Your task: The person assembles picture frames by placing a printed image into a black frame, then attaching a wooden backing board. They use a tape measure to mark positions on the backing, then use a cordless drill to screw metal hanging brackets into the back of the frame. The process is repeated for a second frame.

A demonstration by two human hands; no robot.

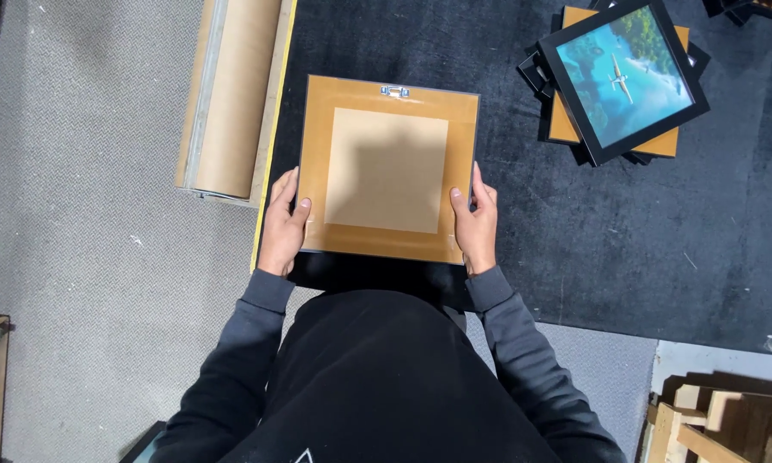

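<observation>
Frame (388, 168): back side up, on the dark table (643, 231), near its front edge.
Left hand (283, 225): grasping the frame's left edge.
Right hand (476, 225): grasping its right edge.
Paper roll (231, 94): left of the frame.
Framed picture (623, 79): far right of it, atop a stack.

Frame (387, 167) on table (626, 223) — paper roll (231, 94) left, frame stack (621, 81) right

No packages, labels, signs or screens show anywhere on the dark table (626, 257) or on the grey floor (86, 257) beside its left edge.
</observation>
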